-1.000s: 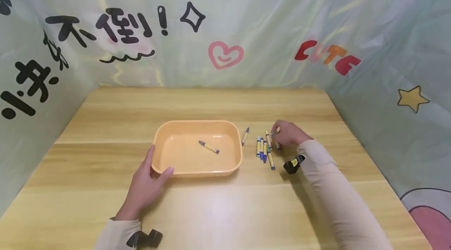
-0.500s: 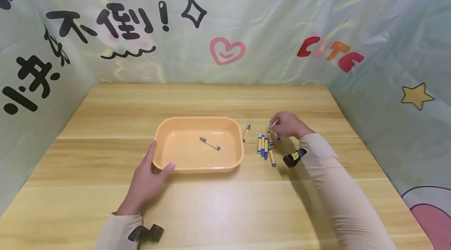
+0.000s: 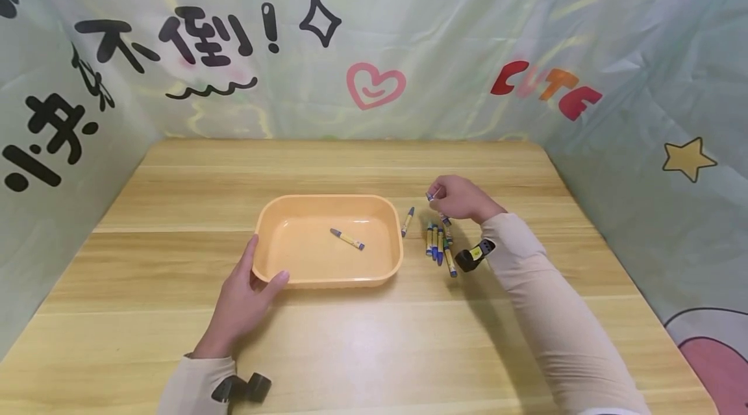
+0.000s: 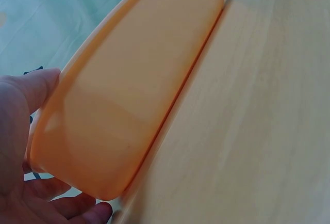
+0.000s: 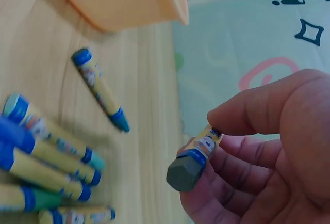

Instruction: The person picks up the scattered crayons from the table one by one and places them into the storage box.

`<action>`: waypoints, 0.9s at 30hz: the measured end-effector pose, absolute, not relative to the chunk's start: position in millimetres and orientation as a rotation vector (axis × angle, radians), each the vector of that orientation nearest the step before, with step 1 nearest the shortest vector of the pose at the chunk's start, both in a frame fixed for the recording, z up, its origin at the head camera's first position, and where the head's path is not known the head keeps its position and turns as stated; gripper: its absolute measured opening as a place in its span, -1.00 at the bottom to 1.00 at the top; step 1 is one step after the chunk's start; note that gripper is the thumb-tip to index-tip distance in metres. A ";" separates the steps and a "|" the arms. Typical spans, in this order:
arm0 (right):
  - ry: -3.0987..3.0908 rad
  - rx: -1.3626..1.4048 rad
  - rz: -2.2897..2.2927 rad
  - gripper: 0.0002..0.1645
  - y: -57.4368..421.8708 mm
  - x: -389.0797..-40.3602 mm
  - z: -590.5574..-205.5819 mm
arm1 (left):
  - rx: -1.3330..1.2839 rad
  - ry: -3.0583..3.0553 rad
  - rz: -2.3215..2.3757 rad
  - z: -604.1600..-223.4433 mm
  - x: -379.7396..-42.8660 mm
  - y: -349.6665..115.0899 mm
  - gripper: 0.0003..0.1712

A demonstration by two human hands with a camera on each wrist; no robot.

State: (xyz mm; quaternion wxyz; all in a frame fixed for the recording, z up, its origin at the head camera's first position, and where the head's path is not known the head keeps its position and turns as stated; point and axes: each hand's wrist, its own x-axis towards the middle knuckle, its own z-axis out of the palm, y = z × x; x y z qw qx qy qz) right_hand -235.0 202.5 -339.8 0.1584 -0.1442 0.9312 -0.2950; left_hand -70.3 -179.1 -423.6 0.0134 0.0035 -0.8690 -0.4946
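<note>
My left hand (image 3: 239,304) grips the near left corner of a pale orange plastic tray (image 3: 298,252). In the left wrist view its thumb lies on the tray's rim and the fingers curl below the corner. One yellow-wrapped crayon (image 3: 347,239) lies inside the tray. My right hand (image 3: 461,197) pinches another crayon (image 5: 193,164) between thumb and fingers, with its dark greyish end showing in the right wrist view. That hand is above the table, just beyond a group of several crayons (image 3: 440,246).
A lone crayon (image 3: 408,221) with a dark blue tip lies close to the tray's right side. The wooden table (image 3: 374,350) is bounded by a printed cloth (image 3: 444,32) at the back and sides.
My right hand has lifted a crayon from the right of the group and moved left and away from me with it. The left hand and tray have stayed in place.
</note>
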 end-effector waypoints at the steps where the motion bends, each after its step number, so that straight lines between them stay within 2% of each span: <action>1: 2.662 -0.418 -0.843 -0.74 199.8 -235.2 -338.7 | 0.011 -2.708 -1.542 -423.4 -70.4 -179.1 0.07; 27: 2.658 -0.550 -0.791 -0.73 145.4 -237.1 -328.4 | 0.030 -2.728 -1.533 -421.5 -70.6 -178.5 0.08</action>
